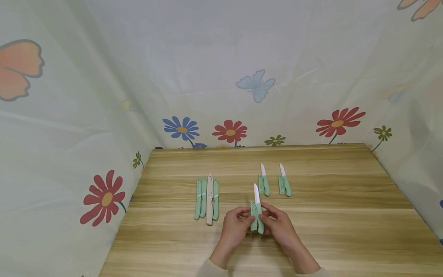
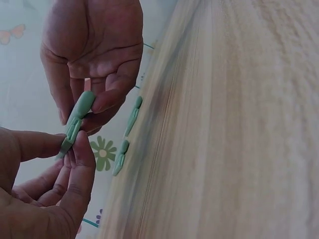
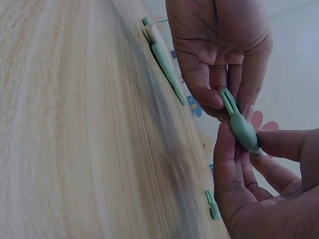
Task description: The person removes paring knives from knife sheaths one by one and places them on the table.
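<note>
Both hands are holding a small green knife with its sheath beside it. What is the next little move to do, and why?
Probably set the knife and sheath down beside the two pairs already laid out. Left hand and right hand pinch them with the white blade bare, and four sheathed knives wait at left.

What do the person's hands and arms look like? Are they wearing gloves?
No gloves. Both the left hand and the right hand are bare, with no rings or watch in sight. Pale cream sleeve cuffs show just at the wrists, at the bottom of the head view.
</note>
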Available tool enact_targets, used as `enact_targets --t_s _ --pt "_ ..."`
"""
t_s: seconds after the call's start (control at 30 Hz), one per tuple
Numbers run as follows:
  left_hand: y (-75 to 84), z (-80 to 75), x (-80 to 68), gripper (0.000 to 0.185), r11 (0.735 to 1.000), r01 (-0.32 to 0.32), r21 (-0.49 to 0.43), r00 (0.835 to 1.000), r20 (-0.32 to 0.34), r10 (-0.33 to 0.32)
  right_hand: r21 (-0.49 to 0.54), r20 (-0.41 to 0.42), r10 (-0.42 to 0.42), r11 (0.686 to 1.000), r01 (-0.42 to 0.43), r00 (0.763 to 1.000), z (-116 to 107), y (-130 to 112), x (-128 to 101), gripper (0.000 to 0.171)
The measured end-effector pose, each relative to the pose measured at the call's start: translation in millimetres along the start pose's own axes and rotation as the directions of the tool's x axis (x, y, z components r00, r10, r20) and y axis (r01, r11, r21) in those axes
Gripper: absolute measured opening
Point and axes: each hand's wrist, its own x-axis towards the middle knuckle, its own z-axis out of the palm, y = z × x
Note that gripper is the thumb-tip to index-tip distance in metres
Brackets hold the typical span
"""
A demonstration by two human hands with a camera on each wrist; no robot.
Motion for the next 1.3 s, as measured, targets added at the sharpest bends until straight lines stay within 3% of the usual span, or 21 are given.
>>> enact_targets --t_s 0.17,0.6,0.77,1.0,1.3 --pt "-1.6 -0.4 0.9 0.025 1.0 0.009 -0.008 1.0 0.015 -0.009 0.02 0.016 0.008 1.0 -0.008 1.0 0.3 1.3 0.4 0.05" --pt "-9.2 -4.9 1.7 0.024 0.995 0.007 0.1 1.0 0.018 -0.009 0.058 0.079 0.024 0.998 -0.029 0.997 1.3 6.3 2.9 0.054" --pt "-11.7 -6.5 3.1 0.025 0.997 0.016 0.076 0.999 0.037 -0.019 0.054 0.107 0.023 0.998 -0.029 0.994 2.1 7.1 4.2 0.058" --pt "-11.9 -8.6 5.4 0.026 0.996 0.084 0.033 0.995 0.051 -0.085 0.052 0.148 0.011 0.998 -0.019 0.989 4.4 5.4 4.2 0.066" --pt "-8.4 -12.8 9.3 0.038 0.997 0.069 0.045 0.996 0.049 -0.071 0.051 0.144 0.003 0.999 -0.01 0.99 8.6 2.0 7.8 0.063"
